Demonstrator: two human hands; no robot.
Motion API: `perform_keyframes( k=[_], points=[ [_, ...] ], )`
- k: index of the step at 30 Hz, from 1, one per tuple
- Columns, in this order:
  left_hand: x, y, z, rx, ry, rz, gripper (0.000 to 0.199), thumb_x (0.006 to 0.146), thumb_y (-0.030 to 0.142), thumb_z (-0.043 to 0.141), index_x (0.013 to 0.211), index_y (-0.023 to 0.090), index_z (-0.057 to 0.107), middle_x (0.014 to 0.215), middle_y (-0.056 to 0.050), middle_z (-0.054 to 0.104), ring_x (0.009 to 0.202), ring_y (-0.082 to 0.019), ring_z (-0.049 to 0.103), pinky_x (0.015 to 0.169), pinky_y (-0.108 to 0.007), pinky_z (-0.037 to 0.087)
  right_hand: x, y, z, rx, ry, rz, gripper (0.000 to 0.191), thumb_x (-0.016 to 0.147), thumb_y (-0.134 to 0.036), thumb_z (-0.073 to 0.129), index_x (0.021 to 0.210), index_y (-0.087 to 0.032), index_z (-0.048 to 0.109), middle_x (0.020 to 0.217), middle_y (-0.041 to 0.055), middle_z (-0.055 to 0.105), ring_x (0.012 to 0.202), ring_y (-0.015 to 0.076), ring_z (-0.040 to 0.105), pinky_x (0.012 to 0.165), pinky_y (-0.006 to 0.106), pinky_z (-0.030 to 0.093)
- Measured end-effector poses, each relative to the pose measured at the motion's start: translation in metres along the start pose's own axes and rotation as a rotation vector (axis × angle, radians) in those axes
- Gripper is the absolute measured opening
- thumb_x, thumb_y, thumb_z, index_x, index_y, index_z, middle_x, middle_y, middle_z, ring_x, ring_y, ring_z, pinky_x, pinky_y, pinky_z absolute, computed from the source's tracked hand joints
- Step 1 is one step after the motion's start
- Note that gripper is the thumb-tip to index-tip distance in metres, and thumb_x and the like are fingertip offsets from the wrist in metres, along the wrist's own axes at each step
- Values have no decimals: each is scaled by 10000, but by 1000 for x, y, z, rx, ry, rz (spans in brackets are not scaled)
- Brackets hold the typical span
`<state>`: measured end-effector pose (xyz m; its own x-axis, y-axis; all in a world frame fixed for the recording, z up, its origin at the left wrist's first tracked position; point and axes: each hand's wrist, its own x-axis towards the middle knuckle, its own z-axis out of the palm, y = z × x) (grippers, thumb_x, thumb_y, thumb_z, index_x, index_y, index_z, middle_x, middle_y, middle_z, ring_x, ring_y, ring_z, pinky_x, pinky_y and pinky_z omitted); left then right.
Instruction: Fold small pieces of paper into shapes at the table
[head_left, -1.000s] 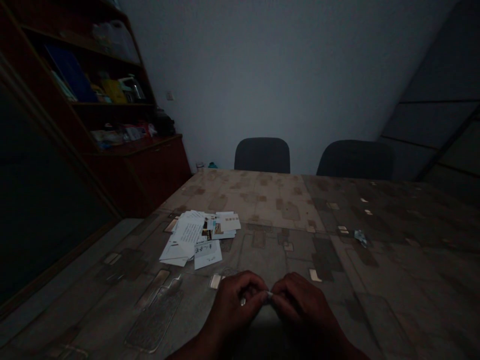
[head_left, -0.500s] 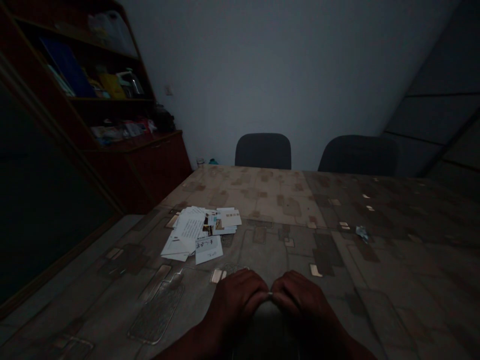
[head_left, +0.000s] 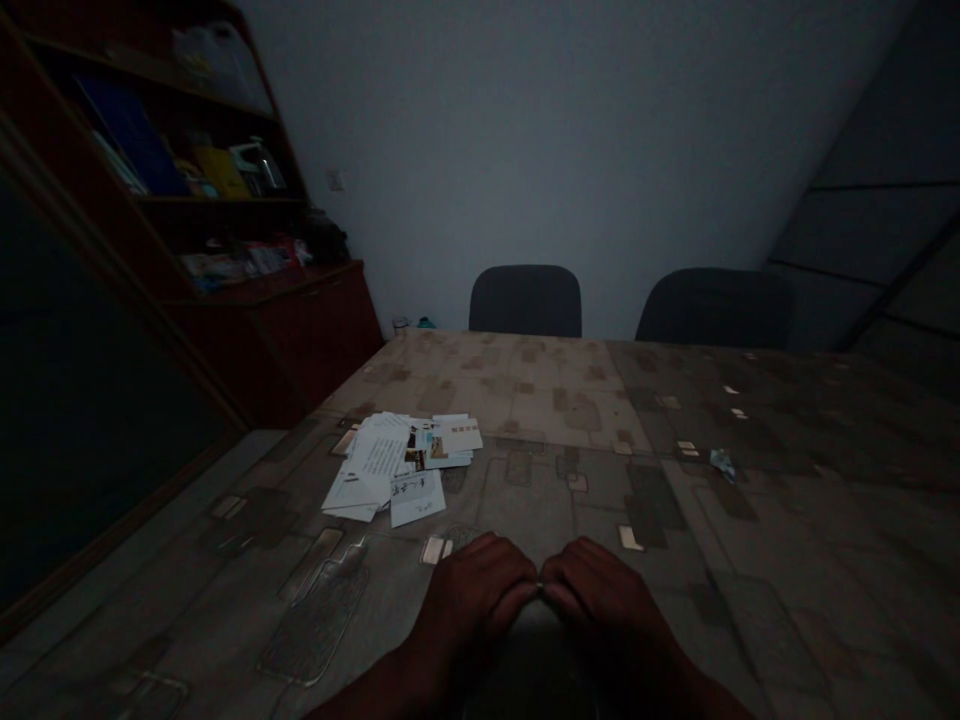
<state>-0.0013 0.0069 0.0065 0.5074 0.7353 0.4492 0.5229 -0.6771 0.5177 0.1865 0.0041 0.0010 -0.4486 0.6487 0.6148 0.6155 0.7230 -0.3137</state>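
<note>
At the near side of the table, my left hand (head_left: 480,585) and my right hand (head_left: 600,590) meet fingertip to fingertip. Both are closed in a pinch, thumbs below and fingers bent over. A thin pale edge shows between the two pinches. Under it, a dim flat shape (head_left: 534,650) fills the gap between my wrists, too dark to make out. Beyond my left hand lies a loose pile of white printed cards (head_left: 382,455), some with writing and one with a picture.
A patterned cloth covers the table (head_left: 525,380). A small crumpled wrapper (head_left: 722,464) lies to the right. Two dark chairs, one a grey chair (head_left: 525,298), stand at the far edge by the wall. A red-brown cabinet (head_left: 300,330) with cluttered shelves stands left. The room is dim.
Almost nothing differs. Both hands keep the same pinch in nearly the same place, and the scene has become slightly darker.
</note>
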Motion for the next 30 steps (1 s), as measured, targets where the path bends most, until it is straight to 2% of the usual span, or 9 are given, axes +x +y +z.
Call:
perform_keyframes(
  k=[5, 9, 14, 19, 21, 24, 27, 30],
  points=[
    [2, 0, -4, -28, 15, -104, 250, 950, 226, 467, 767, 165, 624, 725, -33, 644, 686, -170, 587, 637, -262, 385, 6, -6, -12, 129, -21, 62, 459, 1067, -341, 272, 792, -187, 607, 672, 10, 622, 604, 128, 575, 587, 234, 427],
    [2, 2, -5, -101, 0, -161, 226, 918, 218, 490, 745, 164, 625, 711, -31, 637, 685, -171, 590, 633, -258, 385, 3, -6, -12, 167, -17, 123, 390, 1040, -393, 367, 823, -181, 612, 695, 12, 612, 634, 137, 577, 594, 243, 419],
    [1, 4, 0, -146, 20, -182, 222, 915, 233, 521, 737, 165, 637, 709, -27, 646, 687, -167, 596, 643, -255, 392, 3, -4, -9, 84, -18, 24, 409, 1054, -312, 338, 747, -185, 576, 659, 6, 602, 620, 142, 538, 597, 262, 382],
    [0, 2, 2, -104, 23, -97, 284, 944, 255, 475, 737, 163, 647, 699, -40, 655, 667, -176, 586, 640, -270, 401, 3, -3, -5, -24, 39, -52, 438, 1052, -277, 324, 716, -187, 590, 616, 12, 580, 581, 143, 503, 563, 268, 360],
    [0, 3, 1, -124, 30, -103, 276, 938, 248, 482, 744, 168, 662, 706, -40, 662, 677, -178, 598, 651, -270, 415, 2, -2, -4, -7, 70, -65, 419, 1046, -257, 345, 719, -184, 597, 616, 12, 580, 579, 140, 504, 565, 265, 364],
    [0, 5, -1, -216, 66, -220, 182, 900, 235, 541, 858, 185, 710, 812, -48, 705, 760, -189, 638, 707, -272, 450, 2, 0, -5, 42, 111, -56, 348, 1029, -224, 400, 765, -176, 622, 642, 19, 601, 594, 143, 518, 580, 268, 377],
    [0, 6, 0, -372, 113, -442, 229, 865, 277, 591, 1043, 186, 703, 910, -65, 729, 812, -203, 663, 721, -277, 478, 2, 1, -6, 23, 143, -47, 260, 994, -171, 464, 801, -166, 638, 656, 29, 609, 607, 152, 517, 589, 279, 371],
    [0, 5, 5, -614, 111, -671, 300, 832, 368, 616, 1017, 144, 691, 835, -76, 728, 692, -190, 668, 621, -263, 480, 1, 1, -4, -19, 188, -72, 233, 965, -136, 503, 778, -164, 640, 627, 20, 594, 600, 149, 501, 582, 274, 350]
  ],
)
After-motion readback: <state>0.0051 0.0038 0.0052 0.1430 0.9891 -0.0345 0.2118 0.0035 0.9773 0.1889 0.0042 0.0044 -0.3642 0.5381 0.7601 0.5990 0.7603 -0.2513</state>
